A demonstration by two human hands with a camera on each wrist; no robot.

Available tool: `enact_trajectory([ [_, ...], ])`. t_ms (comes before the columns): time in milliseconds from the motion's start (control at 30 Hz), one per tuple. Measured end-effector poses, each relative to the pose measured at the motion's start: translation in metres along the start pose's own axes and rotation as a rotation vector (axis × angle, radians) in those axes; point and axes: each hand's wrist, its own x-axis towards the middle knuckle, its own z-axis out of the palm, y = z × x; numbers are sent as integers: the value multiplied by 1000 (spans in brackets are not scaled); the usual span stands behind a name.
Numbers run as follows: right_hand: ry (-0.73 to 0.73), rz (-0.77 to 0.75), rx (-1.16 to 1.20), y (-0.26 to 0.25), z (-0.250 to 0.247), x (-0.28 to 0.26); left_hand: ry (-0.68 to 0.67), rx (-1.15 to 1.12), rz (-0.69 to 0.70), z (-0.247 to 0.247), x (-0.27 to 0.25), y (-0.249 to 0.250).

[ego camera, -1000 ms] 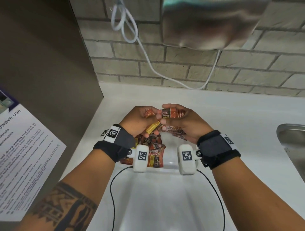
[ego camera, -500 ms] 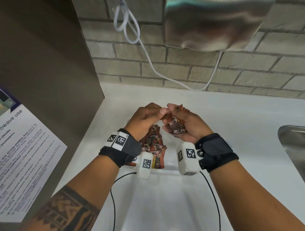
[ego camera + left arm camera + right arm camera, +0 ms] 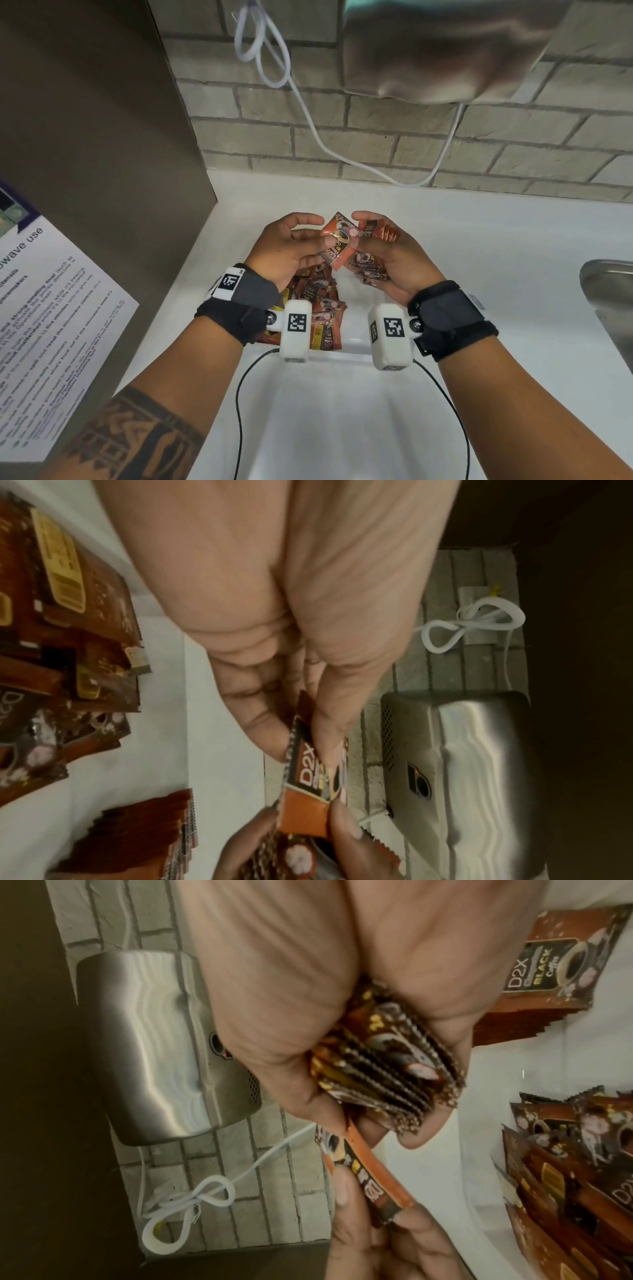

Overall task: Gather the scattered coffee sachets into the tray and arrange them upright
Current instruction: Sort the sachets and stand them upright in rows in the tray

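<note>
My right hand grips a bundle of brown coffee sachets, whose serrated edges are fanned in the palm in the right wrist view. My left hand pinches one orange-and-black sachet by its end; the right thumb and forefinger hold its other end. Both hands hover above the far end of the clear tray. Several sachets lie flat and overlapping in the tray under my left wrist.
A steel hand dryer hangs on the brick wall with a looped white cord below it. A brown panel with a printed notice stands at left. A steel sink is at the right edge of the white counter.
The fingertips that were pressed together over the bundle have parted. A single sachet now lies face up between the two hands, held at both ends.
</note>
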Motion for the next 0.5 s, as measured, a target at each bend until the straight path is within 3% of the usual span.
enact_trajectory([
  [100, 13, 45, -4, 0, -2, 0, 5, 58, 100, 1, 1, 2],
  [200, -2, 154, -2, -6, -9, 0, -59, 342, 249, -4, 2, 13],
  [267, -40, 209, -63, -10, -12, -1, -188, 502, 257, -3, 0, 22],
  [333, -183, 244, -172, -12, -10, -3, -296, 539, 234, 5, -1, 27],
  [400, -315, 282, -239, -12, -7, -7, -318, 560, 261, 15, -2, 30],
  [500, -315, 315, -160, -12, -6, -10, -281, 571, 289, 26, -3, 31],
])
